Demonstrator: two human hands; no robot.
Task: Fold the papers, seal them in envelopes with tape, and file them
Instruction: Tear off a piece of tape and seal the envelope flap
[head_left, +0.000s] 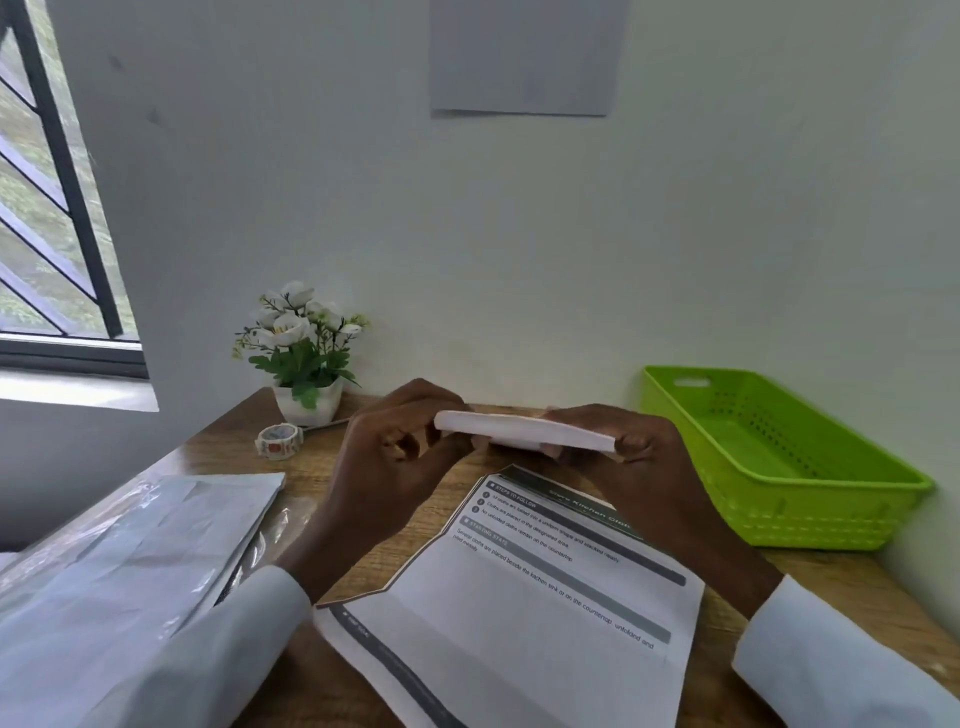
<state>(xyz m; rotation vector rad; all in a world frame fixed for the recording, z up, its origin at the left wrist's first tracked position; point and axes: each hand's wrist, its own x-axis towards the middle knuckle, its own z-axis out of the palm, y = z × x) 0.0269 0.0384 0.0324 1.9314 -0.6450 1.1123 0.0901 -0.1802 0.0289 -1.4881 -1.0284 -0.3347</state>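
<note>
A folded white paper (524, 430) is held edge-on above the wooden desk, between both hands. My left hand (400, 457) grips its left end and my right hand (618, 457) grips its right end, fingers curled under it. Below the hands a stack of printed sheets (519, 613) lies flat on the desk. A pile of grey envelopes in clear plastic wrap (130, 545) sits at the left. A roll of patterned tape (279, 440) rests near the desk's back left.
A green perforated plastic basket (810, 499) stands at the right against the wall. A small white pot of artificial flowers (304, 358) is at the back left beside the tape. A window with black bars (47, 208) is at the far left.
</note>
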